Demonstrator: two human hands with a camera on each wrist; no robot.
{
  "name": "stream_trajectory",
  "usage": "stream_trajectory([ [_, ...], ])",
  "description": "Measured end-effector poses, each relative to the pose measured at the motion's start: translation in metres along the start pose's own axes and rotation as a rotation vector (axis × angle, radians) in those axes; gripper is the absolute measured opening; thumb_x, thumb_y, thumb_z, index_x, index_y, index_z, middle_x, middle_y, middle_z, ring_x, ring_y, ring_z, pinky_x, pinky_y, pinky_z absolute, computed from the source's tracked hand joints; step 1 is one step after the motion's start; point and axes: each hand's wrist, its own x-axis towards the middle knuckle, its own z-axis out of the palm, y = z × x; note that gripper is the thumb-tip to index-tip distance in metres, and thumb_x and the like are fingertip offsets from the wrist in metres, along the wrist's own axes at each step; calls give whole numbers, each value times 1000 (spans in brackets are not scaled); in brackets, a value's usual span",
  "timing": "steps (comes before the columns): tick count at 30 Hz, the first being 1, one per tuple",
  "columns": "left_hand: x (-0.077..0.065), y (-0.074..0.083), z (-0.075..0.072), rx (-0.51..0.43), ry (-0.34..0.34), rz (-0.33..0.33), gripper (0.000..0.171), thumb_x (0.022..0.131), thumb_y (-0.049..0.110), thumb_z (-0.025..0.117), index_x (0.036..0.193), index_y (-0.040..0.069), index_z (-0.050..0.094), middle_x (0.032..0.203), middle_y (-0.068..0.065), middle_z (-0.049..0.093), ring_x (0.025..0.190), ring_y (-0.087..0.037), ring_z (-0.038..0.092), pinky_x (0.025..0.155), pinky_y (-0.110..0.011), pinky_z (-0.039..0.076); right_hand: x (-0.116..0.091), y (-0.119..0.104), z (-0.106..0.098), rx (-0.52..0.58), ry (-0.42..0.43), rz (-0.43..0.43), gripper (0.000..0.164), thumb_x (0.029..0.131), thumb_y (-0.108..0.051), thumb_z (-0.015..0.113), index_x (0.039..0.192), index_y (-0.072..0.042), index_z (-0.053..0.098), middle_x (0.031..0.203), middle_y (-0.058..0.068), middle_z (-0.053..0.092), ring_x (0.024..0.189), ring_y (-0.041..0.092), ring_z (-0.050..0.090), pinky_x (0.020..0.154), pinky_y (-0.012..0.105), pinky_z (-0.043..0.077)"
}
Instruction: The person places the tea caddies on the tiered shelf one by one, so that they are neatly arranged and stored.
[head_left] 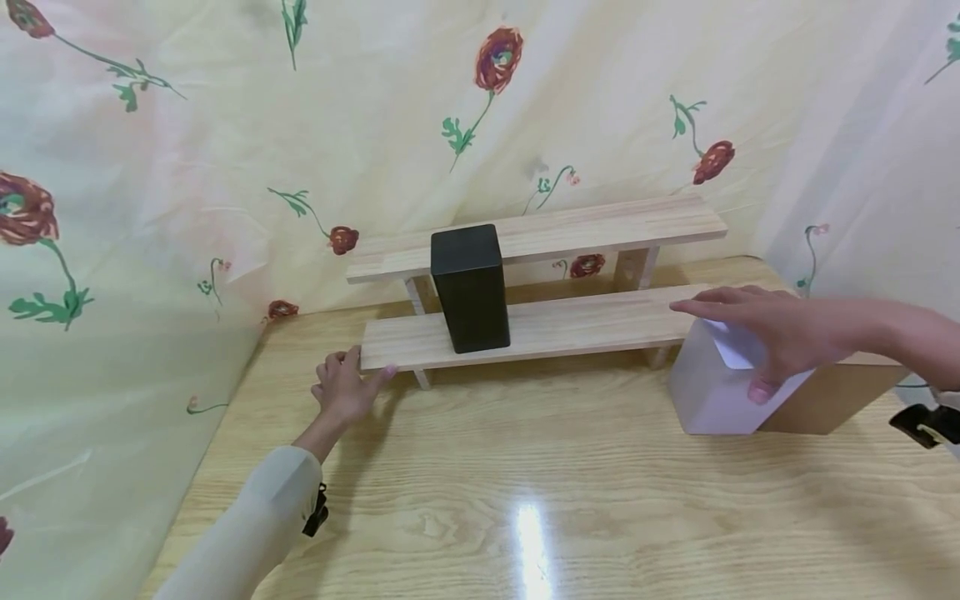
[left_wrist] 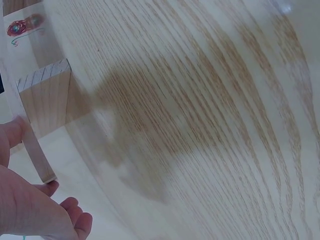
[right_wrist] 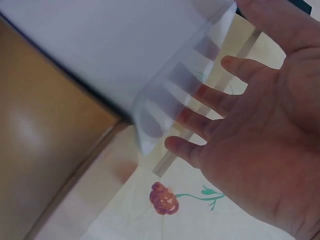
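Observation:
A two-tier pale wooden shelf [head_left: 585,327] stands against the flowered cloth. At the left end of its lower board, my left hand [head_left: 347,387] holds the corner, thumb at the front edge and fingers around the end. The left wrist view shows the board's edge [left_wrist: 39,152] between thumb and index finger. Upright on the lower board's left part is a black box [head_left: 474,296]. My right hand [head_left: 780,329] is over a white box [head_left: 712,387] right of the shelf, fingers extended. In the right wrist view its fingers are spread beside the white box [right_wrist: 110,45].
A brown box [head_left: 825,404] stands right against the white one. The shelf's upper board [head_left: 615,229] lies behind and above the lower one. Flowered cloth [head_left: 135,250] borders the wood-grain tabletop [head_left: 465,483] at the back and both sides.

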Motion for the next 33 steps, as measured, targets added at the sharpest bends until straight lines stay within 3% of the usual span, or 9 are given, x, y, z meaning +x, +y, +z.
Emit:
stream_trajectory([
  [5, 2, 1, 0, 7, 0, -5, 83, 91, 54, 57, 150, 3, 27, 147, -30, 21, 132, -45, 17, 98, -62, 16, -3, 5, 7, -18, 40, -14, 108, 49, -23, 93, 143, -16, 41, 139, 6, 41, 110, 21, 42, 75, 33, 43],
  [12, 3, 2, -2, 18, -8, -15, 82, 92, 53, 57, 150, 3, 27, 146, -30, 22, 132, -45, 17, 98, -63, 16, -3, 10, 11, -65, 105, -68, 93, 52, -23, 93, 135, -11, 51, 135, 7, 45, 111, 22, 42, 72, 29, 43],
  [19, 4, 2, -1, 25, -9, -17, 83, 91, 54, 57, 149, 3, 27, 146, -30, 23, 131, -46, 18, 98, -63, 17, -2, 9, 8, -68, 86, -39, 90, 55, -25, 93, 135, -14, 52, 135, 6, 46, 111, 23, 44, 73, 32, 44],
  [28, 4, 3, -1, 15, -8, -28, 82, 91, 54, 57, 150, 5, 27, 146, -29, 23, 131, -45, 17, 99, -63, 17, -1, 11, 8, -159, 132, -111, 90, 48, -33, 95, 130, -18, 59, 128, -2, 52, 109, 19, 47, 74, 35, 44],
  [33, 4, 2, -2, 22, -7, -26, 82, 92, 54, 57, 150, 4, 27, 146, -29, 22, 131, -45, 18, 98, -63, 17, 2, 8, 6, -189, 143, -136, 92, 46, -33, 95, 129, -19, 60, 128, 0, 53, 111, 23, 48, 76, 40, 42],
])
